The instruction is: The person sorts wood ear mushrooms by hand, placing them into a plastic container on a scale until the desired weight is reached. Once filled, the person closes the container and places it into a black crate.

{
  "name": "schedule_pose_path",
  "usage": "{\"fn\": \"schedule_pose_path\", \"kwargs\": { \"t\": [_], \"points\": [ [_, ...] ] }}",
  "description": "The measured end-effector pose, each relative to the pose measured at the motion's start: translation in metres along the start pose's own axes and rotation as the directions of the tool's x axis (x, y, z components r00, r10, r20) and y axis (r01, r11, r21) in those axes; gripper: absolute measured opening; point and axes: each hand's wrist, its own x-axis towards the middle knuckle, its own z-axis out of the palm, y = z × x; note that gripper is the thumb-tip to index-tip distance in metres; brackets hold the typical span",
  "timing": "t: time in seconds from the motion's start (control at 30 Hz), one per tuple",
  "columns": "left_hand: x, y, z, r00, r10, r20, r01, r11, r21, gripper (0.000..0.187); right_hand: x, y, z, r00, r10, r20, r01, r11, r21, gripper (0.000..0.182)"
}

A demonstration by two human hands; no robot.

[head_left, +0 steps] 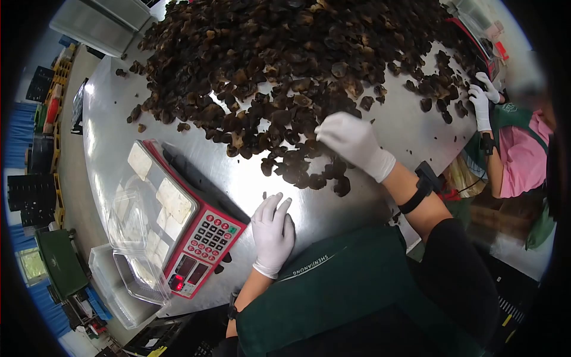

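Observation:
A large heap of dark brown dried fungus pieces [262, 53], which look like wood ear mushrooms, spreads over the steel table [196, 134]. Over the near edge of this heap is my right hand [354, 143], in a white glove, its fingers curled together; whatever they may hold is hidden. My left hand [273, 235], also gloved in white, hovers low or rests by the table's near side, its fingers loosely stretched and nothing visible in them. Just left of it stands a red and white digital scale [202, 250] with a clear plastic box [128, 220] on its platform.
Stacked clear plastic containers [119, 291] sit beyond the scale at the left. Across on the right, a co-worker in a pink top [523, 154] has gloved hands [482, 98] near the heap, beside another red scale [476, 44]. A metal cabinet [101, 24] stands at the far left.

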Motion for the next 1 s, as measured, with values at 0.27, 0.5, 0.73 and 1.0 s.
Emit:
{"fn": "schedule_pose_path", "kwargs": {
  "t": [0.27, 0.5, 0.73, 1.0],
  "points": [
    [-0.035, 0.023, -0.111, 0.934, 0.162, -0.318, -0.094, 0.971, 0.219, 0.033, 0.040, 0.044, -0.027, 0.420, 0.777, 0.469, -0.657, -0.096, 0.747, 0.019],
    [-0.110, -0.030, -0.247, 0.752, -0.213, -0.624, 0.544, 0.735, 0.405, 0.065, 0.052, 0.026, -0.018, 0.386, 0.544, 0.745, -0.291, -0.695, 0.658, 0.020],
    [-0.124, -0.068, -0.225, 0.848, -0.260, -0.462, 0.480, 0.746, 0.461, 0.048, 0.078, -0.006, -0.006, 0.526, 0.440, 0.727, -0.509, -0.522, 0.684, 0.025],
    [-0.080, -0.054, -0.192, 0.871, -0.181, -0.457, 0.340, 0.893, 0.296, 0.036, 0.197, -0.162, 0.011, 0.471, 0.366, 0.802, -0.618, -0.511, 0.597, 0.023]
  ]
}}
